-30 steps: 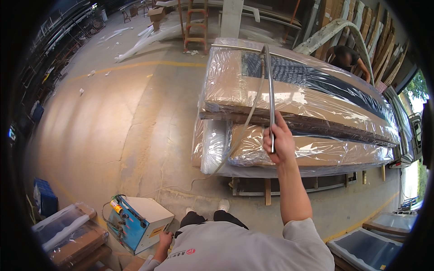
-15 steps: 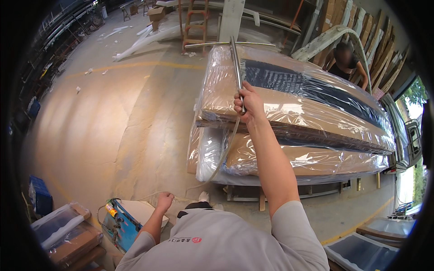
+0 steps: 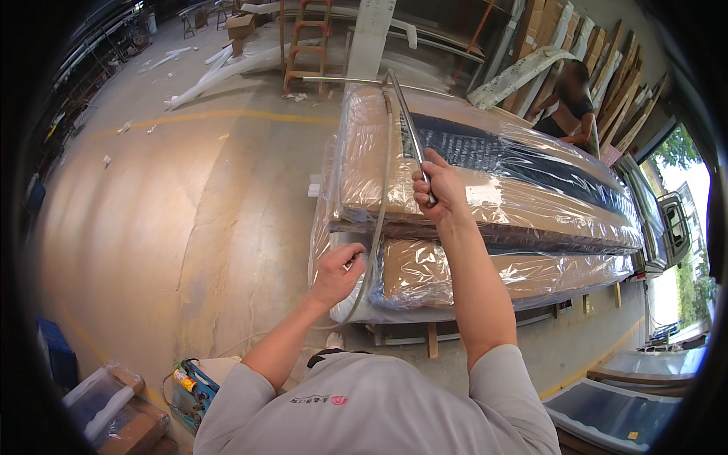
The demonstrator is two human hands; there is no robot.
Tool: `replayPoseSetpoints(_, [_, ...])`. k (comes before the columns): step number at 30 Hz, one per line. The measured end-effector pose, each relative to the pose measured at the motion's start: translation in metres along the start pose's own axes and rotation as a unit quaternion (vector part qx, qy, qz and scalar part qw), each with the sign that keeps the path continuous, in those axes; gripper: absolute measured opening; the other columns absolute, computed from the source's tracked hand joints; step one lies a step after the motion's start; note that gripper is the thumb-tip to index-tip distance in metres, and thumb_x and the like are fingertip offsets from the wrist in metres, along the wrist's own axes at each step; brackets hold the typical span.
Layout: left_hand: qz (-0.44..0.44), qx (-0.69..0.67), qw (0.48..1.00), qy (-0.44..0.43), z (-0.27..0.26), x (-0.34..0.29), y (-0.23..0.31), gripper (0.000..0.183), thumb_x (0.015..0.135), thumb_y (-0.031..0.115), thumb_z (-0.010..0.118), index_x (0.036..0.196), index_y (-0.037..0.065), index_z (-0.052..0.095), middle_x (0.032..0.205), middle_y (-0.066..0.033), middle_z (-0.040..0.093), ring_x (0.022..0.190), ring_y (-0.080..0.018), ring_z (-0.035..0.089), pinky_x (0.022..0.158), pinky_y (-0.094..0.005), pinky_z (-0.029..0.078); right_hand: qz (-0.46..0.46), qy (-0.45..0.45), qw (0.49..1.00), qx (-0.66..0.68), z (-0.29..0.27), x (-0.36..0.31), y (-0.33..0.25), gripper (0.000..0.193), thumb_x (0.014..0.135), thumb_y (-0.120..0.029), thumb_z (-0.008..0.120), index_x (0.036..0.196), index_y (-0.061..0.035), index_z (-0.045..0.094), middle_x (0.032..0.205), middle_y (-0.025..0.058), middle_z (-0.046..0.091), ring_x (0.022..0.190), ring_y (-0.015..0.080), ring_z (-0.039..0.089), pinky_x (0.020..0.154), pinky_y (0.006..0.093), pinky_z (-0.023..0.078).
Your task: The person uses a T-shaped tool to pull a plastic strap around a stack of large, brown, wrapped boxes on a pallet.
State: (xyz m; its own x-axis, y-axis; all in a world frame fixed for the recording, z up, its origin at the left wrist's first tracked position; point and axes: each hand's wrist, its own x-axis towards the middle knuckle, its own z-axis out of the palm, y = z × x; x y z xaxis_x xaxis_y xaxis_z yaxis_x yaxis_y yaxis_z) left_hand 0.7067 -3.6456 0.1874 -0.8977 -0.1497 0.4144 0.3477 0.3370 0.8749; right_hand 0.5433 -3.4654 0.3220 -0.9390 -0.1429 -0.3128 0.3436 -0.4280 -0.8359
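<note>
My right hand (image 3: pixel 446 193) is wrapped round the lower end of a shiny metal tube (image 3: pixel 410 125), its index finger or thumb lying along it. The tube slants up over a film-wrapped cardboard package (image 3: pixel 478 178) and meets a thin crossbar (image 3: pixel 341 80) at its far end. A pale hose (image 3: pixel 385 167) hangs beside the tube and loops down past the package's left end. Near that hose, my left hand (image 3: pixel 335 277) has its fingers curled over the lower wrapped package (image 3: pixel 417 269). A small dark thing may be in those fingers; I cannot make it out.
Across the stack, another person (image 3: pixel 572 106) leans by the wrapped packages. An orange ladder (image 3: pixel 309 45) stands beyond the far end. At lower left are a blue box (image 3: pixel 57 353), a yellow-orange canister (image 3: pixel 184 379) and wrapped panels (image 3: pixel 98 402). More panels (image 3: pixel 614 413) lie at lower right.
My left hand has risen from low beside my body to the stack's left end. My right hand has shifted right, so the tube leans more. The other person has straightened up somewhat.
</note>
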Motion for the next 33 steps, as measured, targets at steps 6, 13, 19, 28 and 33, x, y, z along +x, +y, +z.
replayPoseSetpoints(6, [-0.112,0.07,0.991,-0.028,0.02,-0.031,-0.071,0.031,0.083,0.014,0.069,0.109,-0.003,0.064,0.101,-0.02,0.066,0.092,-0.0353,0.065,0.08,-0.0435,0.052,-0.013,0.086,0.984,-0.155,-0.072,-0.122,-0.015,0.052,0.097,-0.007,0.049,0.149,-0.0116,0.044,0.066,0.0045,0.053,0.044,0.0085,0.041,0.036,0.0236,0.031])
replayPoseSetpoints(13, [-0.148,0.216,0.959,-0.109,0.057,-0.106,-0.139,0.071,0.076,0.028,0.074,0.133,-0.004,0.047,0.124,-0.0266,0.056,0.117,-0.0422,0.052,0.098,-0.0483,0.045,-0.038,0.225,0.955,-0.191,-0.114,-0.299,0.007,0.05,0.097,-0.004,0.046,0.147,-0.0057,0.046,0.059,0.003,0.051,0.04,0.0063,0.039,0.034,0.0226,0.031])
replayPoseSetpoints(19, [-0.198,0.219,0.931,-0.213,0.06,-0.118,-0.161,0.059,0.076,0.023,0.072,0.126,-0.003,0.055,0.121,-0.0251,0.058,0.112,-0.0408,0.056,0.096,-0.0471,0.047,-0.07,0.317,0.927,-0.189,-0.128,-0.345,0.017,0.048,0.1,-0.007,0.047,0.147,-0.0054,0.045,0.061,0.0033,0.053,0.039,0.0059,0.037,0.033,0.0217,0.029])
replayPoseSetpoints(28, [-0.074,0.232,0.969,-0.052,0.09,-0.109,-0.146,0.048,0.076,0.013,0.07,0.12,-0.003,0.059,0.117,-0.0241,0.06,0.108,-0.0404,0.059,0.095,-0.0462,0.048,-0.131,0.325,0.93,-0.108,-0.221,-0.215,-0.023,0.054,0.097,-0.004,0.046,0.15,-0.008,0.04,0.063,0.0029,0.05,0.043,0.009,0.042,0.036,0.0248,0.032])
replayPoseSetpoints(33, [-0.096,0.255,0.962,-0.001,0.088,-0.095,-0.16,0.054,0.075,0.011,0.071,0.124,-0.006,0.054,0.12,-0.026,0.057,0.112,-0.0442,0.055,0.097,-0.0478,0.045,-0.157,0.31,0.937,-0.031,-0.267,-0.139,-0.063,0.06,0.095,-0.003,0.046,0.154,-0.0097,0.032,0.066,0.0053,0.05,0.045,0.0114,0.044,0.038,0.0282,0.034])
